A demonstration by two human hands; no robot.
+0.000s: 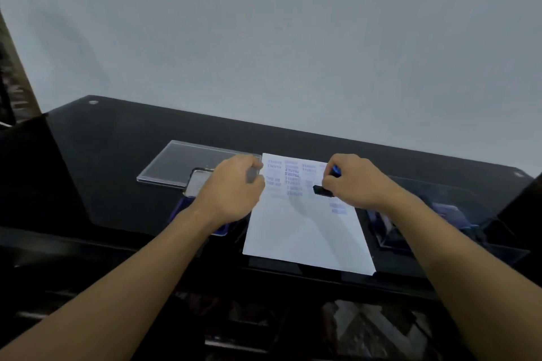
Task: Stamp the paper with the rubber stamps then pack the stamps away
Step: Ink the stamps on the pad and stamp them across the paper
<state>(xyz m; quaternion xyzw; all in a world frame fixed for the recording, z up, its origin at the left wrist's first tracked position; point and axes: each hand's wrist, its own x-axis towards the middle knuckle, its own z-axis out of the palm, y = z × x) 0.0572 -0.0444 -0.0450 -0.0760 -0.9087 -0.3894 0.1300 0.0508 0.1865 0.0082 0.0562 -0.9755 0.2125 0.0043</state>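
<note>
One paper [308, 231] w/ faint blue prints lies on the black table [123, 161]; right hand [353, 182] is pinched round 1 rubber stamp [322, 190], its black base down on the sheet's upper right. Left hand [234, 184] is curled at the sheet's left edge, grip can't tell. Clear lid [176, 161] lies just beyond left hand, ink pad [199, 182] partly under it, and a clear box [445, 214] w/ blue items sits behind the right wrist, blurry.

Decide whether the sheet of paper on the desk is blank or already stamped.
Already stamped. The upper part of the paper carries rows of blue and purple marks; the lower part is blank. The right hand holds a stamp over it.
</note>
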